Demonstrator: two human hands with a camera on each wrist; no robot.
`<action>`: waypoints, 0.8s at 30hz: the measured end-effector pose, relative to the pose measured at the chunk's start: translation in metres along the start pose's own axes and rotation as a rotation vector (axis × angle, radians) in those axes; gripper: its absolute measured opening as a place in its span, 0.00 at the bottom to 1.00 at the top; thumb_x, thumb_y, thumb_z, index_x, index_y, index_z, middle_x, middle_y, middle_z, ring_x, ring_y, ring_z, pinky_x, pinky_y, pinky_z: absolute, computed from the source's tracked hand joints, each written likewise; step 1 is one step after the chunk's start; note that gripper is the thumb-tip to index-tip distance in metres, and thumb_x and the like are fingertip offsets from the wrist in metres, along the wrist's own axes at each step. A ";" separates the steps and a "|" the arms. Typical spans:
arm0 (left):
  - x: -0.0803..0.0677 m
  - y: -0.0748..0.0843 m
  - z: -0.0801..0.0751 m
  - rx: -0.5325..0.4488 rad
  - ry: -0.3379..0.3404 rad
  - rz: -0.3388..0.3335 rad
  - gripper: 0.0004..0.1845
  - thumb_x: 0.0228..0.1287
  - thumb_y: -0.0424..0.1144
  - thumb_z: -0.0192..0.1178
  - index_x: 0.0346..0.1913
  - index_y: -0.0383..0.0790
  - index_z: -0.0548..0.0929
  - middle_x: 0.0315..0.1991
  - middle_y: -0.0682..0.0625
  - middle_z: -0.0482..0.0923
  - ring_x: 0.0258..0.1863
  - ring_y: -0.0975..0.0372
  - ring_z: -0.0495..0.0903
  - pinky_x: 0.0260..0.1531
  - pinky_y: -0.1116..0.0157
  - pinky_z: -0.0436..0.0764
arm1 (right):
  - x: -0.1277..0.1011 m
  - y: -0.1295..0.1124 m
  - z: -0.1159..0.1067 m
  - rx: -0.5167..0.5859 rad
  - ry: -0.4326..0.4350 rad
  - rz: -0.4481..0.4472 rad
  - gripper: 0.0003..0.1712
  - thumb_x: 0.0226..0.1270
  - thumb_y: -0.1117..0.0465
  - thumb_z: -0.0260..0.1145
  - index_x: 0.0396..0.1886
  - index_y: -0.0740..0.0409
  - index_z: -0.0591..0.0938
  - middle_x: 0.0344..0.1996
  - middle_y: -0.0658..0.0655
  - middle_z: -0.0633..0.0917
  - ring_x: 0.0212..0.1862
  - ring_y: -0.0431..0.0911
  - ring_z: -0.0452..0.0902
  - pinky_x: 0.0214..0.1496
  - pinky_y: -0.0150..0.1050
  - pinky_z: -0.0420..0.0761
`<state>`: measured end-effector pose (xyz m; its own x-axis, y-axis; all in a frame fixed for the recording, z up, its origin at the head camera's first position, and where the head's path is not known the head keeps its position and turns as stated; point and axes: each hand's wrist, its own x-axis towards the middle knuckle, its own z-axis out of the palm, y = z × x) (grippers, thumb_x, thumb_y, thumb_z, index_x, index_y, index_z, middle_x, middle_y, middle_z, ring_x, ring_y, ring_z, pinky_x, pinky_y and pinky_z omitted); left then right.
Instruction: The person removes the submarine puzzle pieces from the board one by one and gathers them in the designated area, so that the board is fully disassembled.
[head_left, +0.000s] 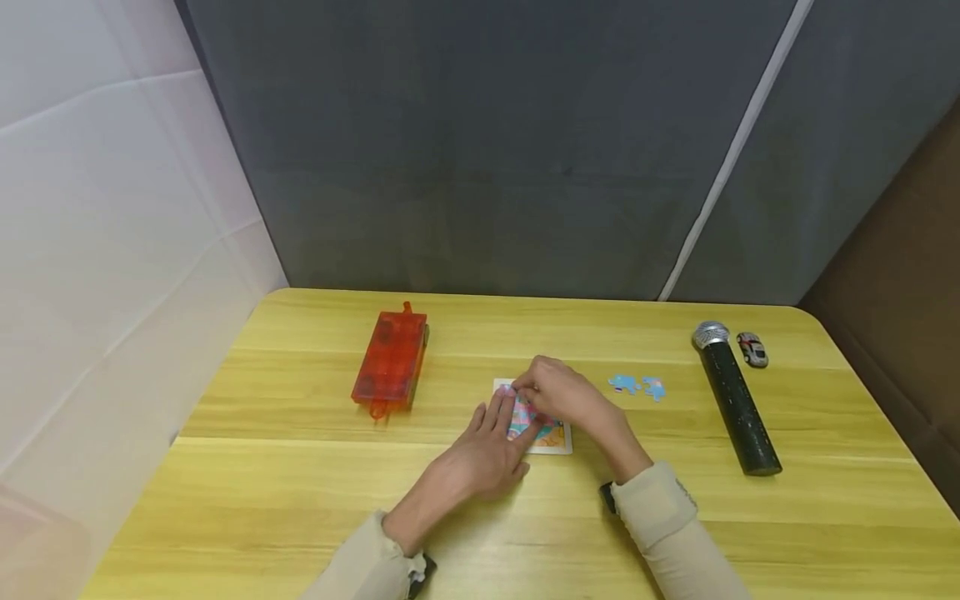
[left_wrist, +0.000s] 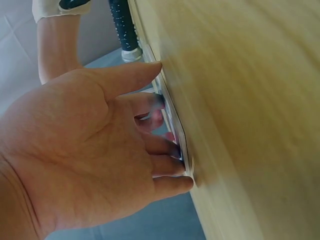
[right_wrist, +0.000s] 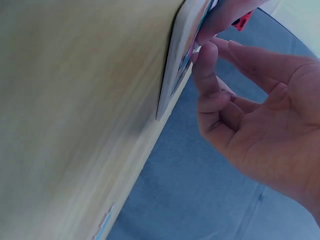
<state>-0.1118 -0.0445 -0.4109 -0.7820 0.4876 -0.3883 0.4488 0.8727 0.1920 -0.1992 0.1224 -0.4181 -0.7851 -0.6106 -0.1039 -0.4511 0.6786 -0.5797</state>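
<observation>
White card frames a small, flat, brightly printed jigsaw puzzle [head_left: 567,443], which lies on the yellow wood-grain table [head_left: 300,492] near the middle of the scene, under both hands. We see the left hand [head_left: 483,462] spread, its fairly straight fingers resting across the left part of the puzzle. The right hand [head_left: 566,393] comes in from the right with curled fingers, thumb and fingertips drawn close together at the puzzle's far side; we cannot tell whether they pinch a piece.

Judging by this posture, the step in hand is working at the fit of the picture at that far side. To do it well, we would hold the frame flat with light left fingers, match the tabs to their gaps, and press straight down rather than sideways, so that neighbouring pieces do not lift. We would also leave the loose light-blue jigsaw pieces [head_left: 625,384], just right of the right hand, undisturbed.

Much of the printed picture is hidden from us beneath the fingers, so we cannot say which gaps remain. The left wrist view shows mostly palm, with the puzzle seen edge-on. In the right wrist view, the left hand's fingers cover the contact point, the puzzle is cut off at the top, and only a blue sliver shows low down on the left.
</observation>
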 end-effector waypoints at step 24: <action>-0.007 0.018 0.008 0.235 0.032 -0.046 0.39 0.87 0.57 0.53 0.88 0.40 0.60 0.86 0.26 0.53 0.88 0.37 0.52 0.85 0.44 0.60 | -0.005 -0.015 0.005 -0.081 0.004 0.032 0.15 0.85 0.70 0.59 0.60 0.75 0.85 0.51 0.63 0.80 0.42 0.47 0.72 0.48 0.42 0.82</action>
<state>-0.0946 -0.0323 -0.4114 -0.8153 0.4516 -0.3624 0.4982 0.8660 -0.0418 -0.1869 0.1136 -0.4129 -0.8014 -0.5864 -0.1179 -0.4585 0.7288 -0.5086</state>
